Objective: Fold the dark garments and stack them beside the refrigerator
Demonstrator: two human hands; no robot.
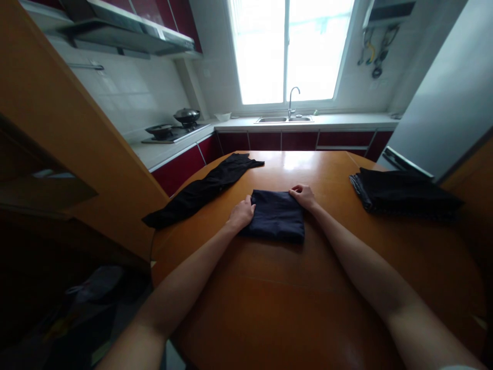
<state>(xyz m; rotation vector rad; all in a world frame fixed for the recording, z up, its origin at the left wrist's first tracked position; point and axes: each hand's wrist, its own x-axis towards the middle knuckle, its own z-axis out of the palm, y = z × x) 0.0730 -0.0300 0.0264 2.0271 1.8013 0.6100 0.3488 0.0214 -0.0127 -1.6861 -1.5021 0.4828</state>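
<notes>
A dark navy garment point(276, 222), folded into a neat square, lies in the middle of the round wooden table point(300, 303). My left hand point(242, 213) grips its left edge with the fingers curled over the cloth. My right hand point(303, 196) pinches its far right corner. Both forearms reach in from the near edge of the table.
A long black garment point(204, 189) lies unfolded across the table's left side, hanging over the edge. A stack of folded dark clothes point(400, 195) sits at the right. Beyond are a kitchen counter with a sink point(284, 119) and stove point(173, 131), and a wooden cabinet point(69, 144) at left.
</notes>
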